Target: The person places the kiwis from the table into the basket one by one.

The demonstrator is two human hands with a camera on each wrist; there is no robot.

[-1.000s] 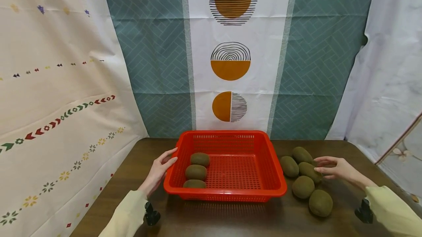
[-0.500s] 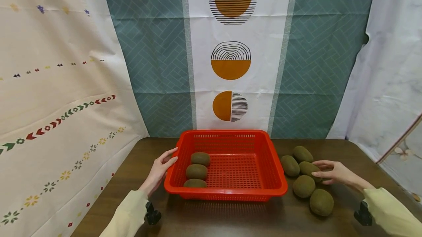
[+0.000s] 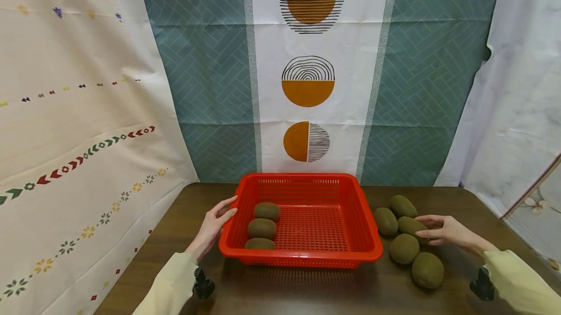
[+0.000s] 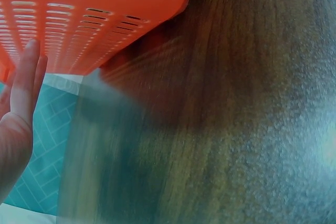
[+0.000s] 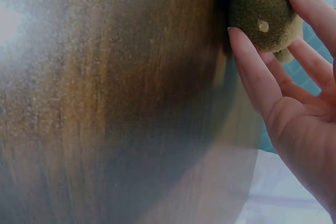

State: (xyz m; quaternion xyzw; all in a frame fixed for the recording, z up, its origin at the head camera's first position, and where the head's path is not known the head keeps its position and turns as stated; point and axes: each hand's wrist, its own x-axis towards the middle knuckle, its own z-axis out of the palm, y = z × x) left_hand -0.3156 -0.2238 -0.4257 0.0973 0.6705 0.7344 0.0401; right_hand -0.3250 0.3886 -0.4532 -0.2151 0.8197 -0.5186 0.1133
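My right hand (image 3: 444, 231) holds the end of a brown kiwi (image 3: 407, 225) lying amid the pile on the right. In the right wrist view, thumb and fingers sit either side of that fuzzy fruit, and the brown table shows below it. A red plastic basket (image 3: 307, 254) with slotted walls stands in the middle, three kiwis (image 3: 261, 228) in a column along its left side. My left hand (image 3: 210, 227) rests against the basket's left wall with its fingers fairly straight. The left wrist view shows those fingers (image 4: 27, 77) beside the slots.
Several other kiwis lie around the held one, including a round one (image 3: 427, 270) nearest the front and one (image 3: 385, 221) beside the basket's right wall. Patterned cloths (image 3: 210, 110) hang behind and at both sides of the brown table (image 3: 298, 290).
My right hand has moved slightly left, farther over the middle kiwi, and its fingers have come in round it. The left hand and basket keep their places.
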